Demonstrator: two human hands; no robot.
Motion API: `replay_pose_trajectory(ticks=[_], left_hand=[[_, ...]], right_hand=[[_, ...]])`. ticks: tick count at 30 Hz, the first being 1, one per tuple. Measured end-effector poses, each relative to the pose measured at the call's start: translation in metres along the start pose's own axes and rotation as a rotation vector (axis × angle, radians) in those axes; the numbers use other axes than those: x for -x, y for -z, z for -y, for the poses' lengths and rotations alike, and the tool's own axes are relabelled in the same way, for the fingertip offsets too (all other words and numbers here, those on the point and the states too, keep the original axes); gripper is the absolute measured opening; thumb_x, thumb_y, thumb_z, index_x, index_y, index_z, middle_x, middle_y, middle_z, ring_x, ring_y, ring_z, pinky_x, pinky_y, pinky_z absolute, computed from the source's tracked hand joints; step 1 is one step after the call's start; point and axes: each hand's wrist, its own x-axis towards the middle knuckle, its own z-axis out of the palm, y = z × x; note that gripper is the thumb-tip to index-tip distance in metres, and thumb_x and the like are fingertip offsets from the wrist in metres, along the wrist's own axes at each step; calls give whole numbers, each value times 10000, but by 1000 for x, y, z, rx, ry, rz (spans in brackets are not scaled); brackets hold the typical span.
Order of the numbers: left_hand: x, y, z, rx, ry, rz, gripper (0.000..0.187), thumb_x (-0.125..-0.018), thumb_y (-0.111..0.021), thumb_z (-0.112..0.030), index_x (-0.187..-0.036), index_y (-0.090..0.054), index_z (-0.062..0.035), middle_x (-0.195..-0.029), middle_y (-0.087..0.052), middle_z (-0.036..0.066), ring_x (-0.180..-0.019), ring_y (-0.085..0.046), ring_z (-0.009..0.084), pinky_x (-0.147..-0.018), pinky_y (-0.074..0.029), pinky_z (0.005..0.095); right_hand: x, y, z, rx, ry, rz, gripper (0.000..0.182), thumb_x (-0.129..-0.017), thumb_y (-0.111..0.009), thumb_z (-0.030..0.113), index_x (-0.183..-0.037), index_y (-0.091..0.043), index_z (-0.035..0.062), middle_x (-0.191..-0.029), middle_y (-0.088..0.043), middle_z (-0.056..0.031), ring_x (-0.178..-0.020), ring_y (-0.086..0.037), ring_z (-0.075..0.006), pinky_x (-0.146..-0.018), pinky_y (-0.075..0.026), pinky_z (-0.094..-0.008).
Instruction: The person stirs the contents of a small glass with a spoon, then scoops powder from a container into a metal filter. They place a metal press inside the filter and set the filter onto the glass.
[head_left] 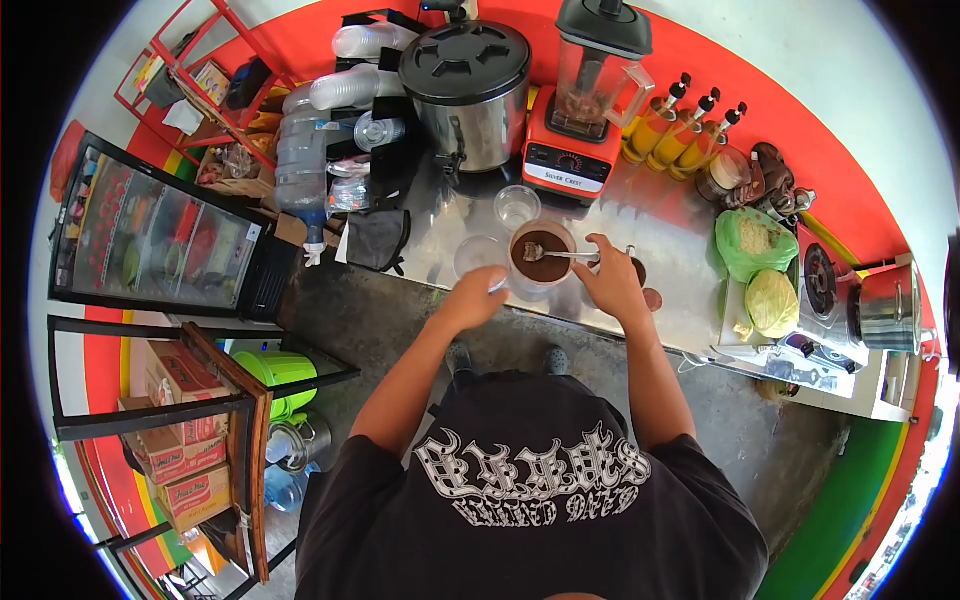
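Note:
My right hand (pixel 612 283) is closed on the handle of a metal spoon (pixel 568 254). The spoon's bowl reaches into a tub of brown powder (pixel 540 280) and has some powder on it. To the left of the tub, my left hand (pixel 476 301) is closed, with a small pale thing at its fingertips that I cannot make out. A clear round lid (pixel 474 254) lies just beyond that hand. Behind the tub stands a clear plastic cup (pixel 517 206). A small dark cup (pixel 638 270) is partly hidden by my right hand, near a brown disc (pixel 653 299).
On the steel counter (pixel 675 225) stand a red blender (pixel 575 145), a steel drink dispenser (pixel 467 95) and oil bottles (pixel 672 135). A green bag (pixel 755 243) and cabbage (pixel 772 303) lie right, beside a stove (pixel 822 285). A glass-door fridge (pixel 155 235) stands left.

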Motion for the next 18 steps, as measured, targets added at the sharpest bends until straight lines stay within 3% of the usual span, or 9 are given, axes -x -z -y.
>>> replay_pose_trajectory(ticks=[3,5,6,8,9,11,18], left_hand=[[-3,21,-12,149,28,-158,566,-963,-764,-153,-1473,-554,-29,-1258,-733,189,-1112,-728,330,-986,-566,425],[-7,29,-24,201,-4,-209,560,-954,-765,-154,-1457,-556,-24,-1245,-734,189,-1075,-738,336,-949,-577,431],[-8,30,-28,229,-30,-191,567,-955,-766,-137,-1470,-556,-28,-1243,-733,182,-1073,-735,317,-949,-574,417],[-11,30,-32,257,-60,-172,575,-955,-766,-121,-1483,-555,-32,-1241,-733,175,-1072,-732,297,-949,-572,404],[-13,29,-32,234,-60,-181,585,-946,-770,-114,-1484,-555,-32,-1236,-735,173,-1071,-733,296,-943,-573,404],[-15,29,-31,214,-61,-193,595,-937,-773,-107,-1485,-554,-33,-1232,-736,171,-1071,-734,295,-937,-574,403],[-19,33,-24,171,-72,-181,585,-922,-793,-119,-1458,-574,-44,-1203,-744,144,-1043,-735,291,-919,-576,411]], right_hand=[[-5,-13,6,-76,-76,16,474,-912,-812,248,-1281,-662,-10,-891,-761,-214,-855,-734,-434,-842,-574,-494],[-8,-21,9,-117,-74,-117,351,-946,-783,204,-1186,-704,-39,-894,-776,-183,-769,-744,-333,-753,-583,-423],[-10,-28,8,-114,-73,-122,351,-946,-783,204,-1186,-704,-39,-894,-776,-183,-769,-744,-333,-753,-583,-423],[-13,-41,7,-539,-246,-90,252,-1005,-727,164,-1123,-739,-58,-892,-783,-134,-678,-711,-191,-646,-555,-341],[-14,-45,7,-536,-243,-94,252,-1005,-727,164,-1123,-739,-58,-892,-783,-134,-678,-711,-191,-646,-555,-341],[-14,-53,6,-651,-311,-66,247,-1055,-669,153,-1140,-749,-65,-880,-777,-100,-647,-667,-101,-578,-516,-286],[-2,-59,-3,-727,-332,-188,270,-1082,-629,164,-1142,-751,-70,-884,-774,-118,-630,-655,-106,-531,-485,-263]])
